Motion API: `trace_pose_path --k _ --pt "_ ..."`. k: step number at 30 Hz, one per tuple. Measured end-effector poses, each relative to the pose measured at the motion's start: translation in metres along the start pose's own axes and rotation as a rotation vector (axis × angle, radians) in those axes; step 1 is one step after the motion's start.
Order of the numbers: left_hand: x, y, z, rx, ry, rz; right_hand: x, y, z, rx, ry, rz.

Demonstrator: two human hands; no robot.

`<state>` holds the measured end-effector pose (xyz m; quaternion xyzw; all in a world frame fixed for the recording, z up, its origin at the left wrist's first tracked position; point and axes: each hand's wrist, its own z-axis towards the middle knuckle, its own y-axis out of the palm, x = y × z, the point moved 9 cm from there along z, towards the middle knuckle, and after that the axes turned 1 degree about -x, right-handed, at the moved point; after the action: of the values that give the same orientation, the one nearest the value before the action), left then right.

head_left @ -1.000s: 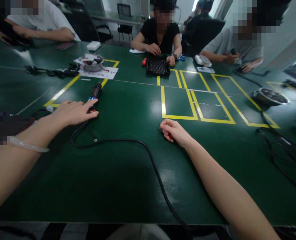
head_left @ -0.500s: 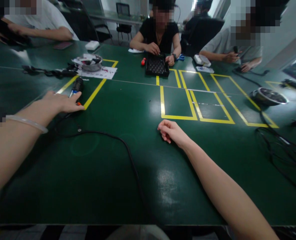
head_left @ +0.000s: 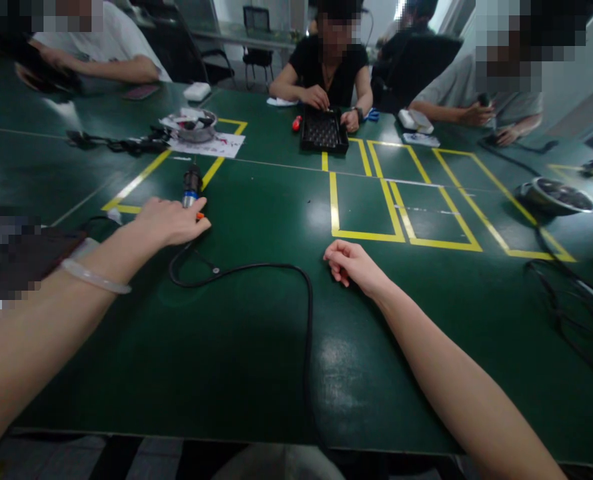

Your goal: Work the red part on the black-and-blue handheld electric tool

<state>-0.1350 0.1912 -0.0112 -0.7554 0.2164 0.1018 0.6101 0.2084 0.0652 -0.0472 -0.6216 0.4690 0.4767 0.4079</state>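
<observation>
My left hand (head_left: 176,221) is wrapped over a corded electric screwdriver (head_left: 191,183) at the left of the green table. The tool's dark front end, with a blue ring, points away from me, and a bit of orange shows beside my fingers. Its grip is mostly hidden under the palm. A black cord (head_left: 309,320) runs from it across the table toward the near edge. My right hand (head_left: 349,261) rests on the tabletop near the middle, fingers loosely curled in, with no object visible in them. It lies just in front of a yellow tape outline (head_left: 369,235).
A metal bowl (head_left: 203,130) with small items stands on a printed sheet (head_left: 233,145) at the back left. Across the table, a person works over a black tray (head_left: 325,148). Another bowl (head_left: 556,195) and tangled black cables (head_left: 551,293) lie at the right. A dark device (head_left: 31,250) sits far left.
My left hand has moved right and a little nearer, bringing the electric screwdriver and its cord along. My right hand stays in place on the table. The view has turned slightly left.
</observation>
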Motion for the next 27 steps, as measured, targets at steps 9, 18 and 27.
trace_pose_path --k 9,18,27 --pt "0.122 -0.054 -0.059 0.174 0.184 -0.018 -0.004 -0.004 0.002 0.022 -0.094 -0.011" --pt "0.221 -0.093 -0.093 0.269 0.387 -0.130 -0.023 0.016 -0.003 0.044 -0.337 -0.365" --pt "0.237 -0.095 -0.092 0.263 0.518 -0.253 -0.019 0.011 0.000 0.061 -0.294 -0.331"
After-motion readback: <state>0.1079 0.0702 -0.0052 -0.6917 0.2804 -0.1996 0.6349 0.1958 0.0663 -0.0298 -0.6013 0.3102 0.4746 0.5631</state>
